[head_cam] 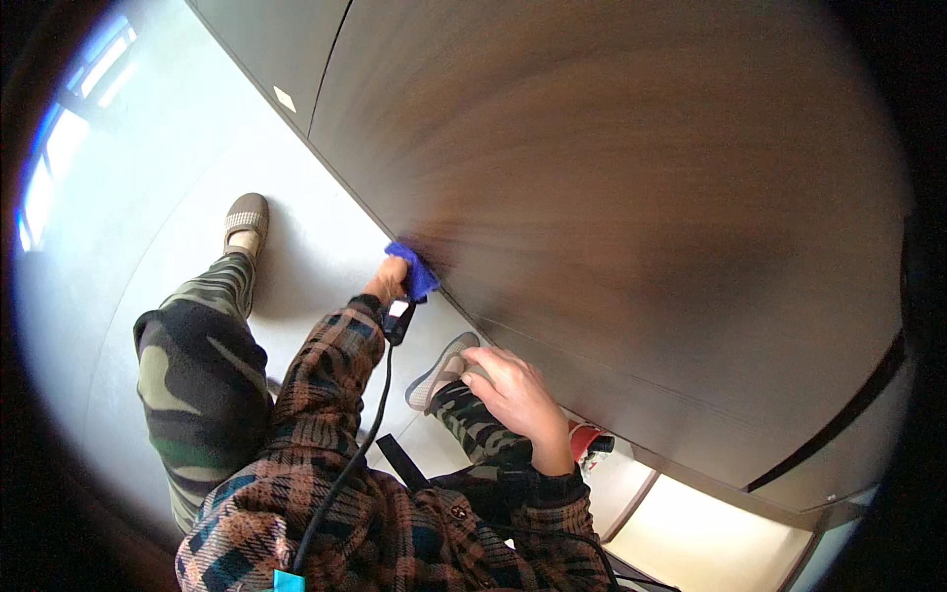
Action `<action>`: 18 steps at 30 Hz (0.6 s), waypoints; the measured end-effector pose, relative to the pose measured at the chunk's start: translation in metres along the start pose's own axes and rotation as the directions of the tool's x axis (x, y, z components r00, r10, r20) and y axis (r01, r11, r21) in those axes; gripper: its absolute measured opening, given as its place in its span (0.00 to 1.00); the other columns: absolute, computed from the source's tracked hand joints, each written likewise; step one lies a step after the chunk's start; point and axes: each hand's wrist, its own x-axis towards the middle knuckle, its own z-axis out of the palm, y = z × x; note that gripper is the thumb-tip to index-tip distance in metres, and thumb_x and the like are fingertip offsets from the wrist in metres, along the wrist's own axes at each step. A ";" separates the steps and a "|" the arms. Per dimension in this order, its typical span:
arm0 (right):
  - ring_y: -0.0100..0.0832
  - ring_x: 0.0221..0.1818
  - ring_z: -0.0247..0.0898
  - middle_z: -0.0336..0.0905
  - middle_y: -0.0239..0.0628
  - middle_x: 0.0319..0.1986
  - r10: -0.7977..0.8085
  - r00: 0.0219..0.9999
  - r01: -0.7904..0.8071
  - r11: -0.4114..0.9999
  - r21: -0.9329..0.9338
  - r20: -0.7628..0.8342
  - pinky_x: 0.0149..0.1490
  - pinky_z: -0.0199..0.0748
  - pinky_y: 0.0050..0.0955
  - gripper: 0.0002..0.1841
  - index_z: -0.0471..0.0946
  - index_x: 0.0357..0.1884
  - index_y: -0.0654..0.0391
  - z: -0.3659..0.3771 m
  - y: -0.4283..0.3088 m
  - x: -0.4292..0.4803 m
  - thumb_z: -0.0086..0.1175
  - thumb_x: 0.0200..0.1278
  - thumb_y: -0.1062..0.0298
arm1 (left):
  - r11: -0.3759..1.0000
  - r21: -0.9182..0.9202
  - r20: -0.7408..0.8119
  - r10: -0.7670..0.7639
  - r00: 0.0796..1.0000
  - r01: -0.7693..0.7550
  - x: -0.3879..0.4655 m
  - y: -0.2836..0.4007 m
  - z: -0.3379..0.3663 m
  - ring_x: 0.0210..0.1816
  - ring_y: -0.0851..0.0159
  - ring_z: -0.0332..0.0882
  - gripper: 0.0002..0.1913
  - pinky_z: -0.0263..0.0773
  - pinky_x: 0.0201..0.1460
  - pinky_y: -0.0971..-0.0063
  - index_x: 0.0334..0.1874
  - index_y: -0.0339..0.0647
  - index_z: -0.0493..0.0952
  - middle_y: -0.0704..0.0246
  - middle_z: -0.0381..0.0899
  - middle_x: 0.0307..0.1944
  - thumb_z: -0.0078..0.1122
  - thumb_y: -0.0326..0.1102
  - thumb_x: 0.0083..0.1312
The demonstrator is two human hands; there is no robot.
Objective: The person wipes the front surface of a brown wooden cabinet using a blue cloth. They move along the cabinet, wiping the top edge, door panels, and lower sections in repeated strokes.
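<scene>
My left hand [392, 275] grips a blue cloth [420, 275], which lies against the bottom edge of a large dark brown wood-grain panel [592, 185]. Most of the fingers on that hand are hidden by the cloth and the view angle. At the left wrist sits a small black device [398, 320], and a black cable runs from it along my sleeve. My right hand [514, 392] hangs over my right leg near the panel, thumb apart from the slightly bent fingers. Nothing shows in it.
Glossy pale floor [185, 207] lies left of the panel. A narrow dark seam parts it from another panel [274, 44] with a small white sticker [284, 99]. My shoes [247, 218] stand close by. A red object [584, 438] and a cream surface [710, 525] are at lower right.
</scene>
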 end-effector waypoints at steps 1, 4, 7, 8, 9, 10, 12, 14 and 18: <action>0.53 0.49 0.75 0.80 0.49 0.45 -0.012 1.000 0.012 1.000 0.000 -0.010 0.53 0.72 0.45 0.16 0.75 0.52 0.59 0.000 0.002 -0.002 0.52 0.67 0.62 | 0.737 -0.560 0.119 -0.380 0.917 0.378 -0.009 0.012 0.021 0.49 0.52 0.82 0.18 0.77 0.54 0.52 0.57 0.34 0.74 0.58 0.82 0.48 0.46 0.29 0.66; 0.54 0.50 0.75 0.79 0.50 0.46 -0.010 0.999 0.010 1.000 0.014 -0.034 0.53 0.72 0.45 0.17 0.75 0.52 0.60 -0.003 0.012 -0.010 0.52 0.67 0.61 | 0.691 -0.692 0.025 -0.270 0.963 0.211 -0.038 0.055 0.012 0.47 0.52 0.81 0.17 0.78 0.51 0.49 0.58 0.38 0.72 0.60 0.80 0.49 0.46 0.31 0.67; 0.54 0.50 0.75 0.79 0.52 0.46 0.014 0.994 -0.012 1.000 0.025 -0.105 0.54 0.72 0.46 0.18 0.75 0.52 0.61 -0.002 0.019 -0.021 0.52 0.66 0.60 | 0.582 -0.812 -0.259 -0.290 0.921 -0.045 -0.064 0.122 -0.006 0.47 0.55 0.80 0.17 0.77 0.51 0.52 0.58 0.43 0.69 0.61 0.77 0.50 0.45 0.28 0.67; 0.54 0.51 0.75 0.79 0.53 0.48 0.032 0.996 -0.028 0.999 0.045 -0.085 0.55 0.72 0.45 0.18 0.76 0.52 0.61 -0.002 0.021 -0.022 0.51 0.66 0.60 | 0.613 -0.753 -0.395 -0.133 0.909 -0.237 -0.074 0.146 -0.009 0.54 0.55 0.77 0.24 0.74 0.57 0.54 0.67 0.40 0.64 0.58 0.74 0.58 0.46 0.28 0.67; 0.54 0.51 0.75 0.79 0.53 0.48 -0.012 0.995 0.018 0.998 0.059 -0.103 0.55 0.72 0.45 0.18 0.76 0.52 0.61 -0.001 0.021 -0.024 0.51 0.66 0.60 | 0.737 -0.586 -0.570 -0.079 0.818 -0.337 -0.082 0.176 -0.009 0.62 0.54 0.72 0.30 0.68 0.64 0.59 0.74 0.37 0.58 0.55 0.70 0.65 0.47 0.29 0.68; 0.55 0.51 0.75 0.79 0.53 0.48 -0.012 0.995 0.018 0.998 0.061 -0.097 0.55 0.72 0.45 0.18 0.76 0.52 0.61 0.000 0.022 -0.026 0.51 0.66 0.60 | 0.768 -0.464 -0.645 0.049 0.763 -0.441 -0.093 0.206 -0.008 0.66 0.53 0.68 0.33 0.62 0.69 0.65 0.76 0.35 0.54 0.52 0.66 0.69 0.48 0.29 0.68; 0.55 0.52 0.74 0.79 0.53 0.47 0.000 0.994 0.004 0.999 0.036 -0.106 0.55 0.72 0.45 0.18 0.76 0.52 0.61 0.002 0.024 -0.032 0.51 0.66 0.60 | 0.636 -0.152 -0.735 0.439 0.516 -0.757 -0.124 0.254 0.004 0.65 0.55 0.69 0.29 0.61 0.70 0.67 0.74 0.34 0.59 0.52 0.68 0.67 0.48 0.28 0.69; 0.55 0.51 0.75 0.79 0.53 0.47 0.014 0.994 -0.014 1.000 0.006 -0.106 0.55 0.72 0.46 0.18 0.76 0.51 0.61 0.005 0.026 -0.040 0.50 0.66 0.60 | 0.559 0.043 -0.697 0.611 0.376 -0.828 -0.148 0.284 0.012 0.66 0.53 0.68 0.27 0.60 0.70 0.67 0.73 0.33 0.61 0.49 0.67 0.67 0.49 0.30 0.71; 0.54 0.49 0.75 0.79 0.52 0.45 -0.015 0.993 0.019 0.999 0.030 -0.119 0.53 0.72 0.46 0.17 0.76 0.51 0.60 0.005 0.034 -0.047 0.51 0.66 0.61 | 0.625 0.292 -0.764 0.608 0.217 -0.724 -0.117 0.294 0.023 0.70 0.45 0.62 0.27 0.54 0.74 0.63 0.71 0.27 0.60 0.43 0.62 0.70 0.48 0.34 0.74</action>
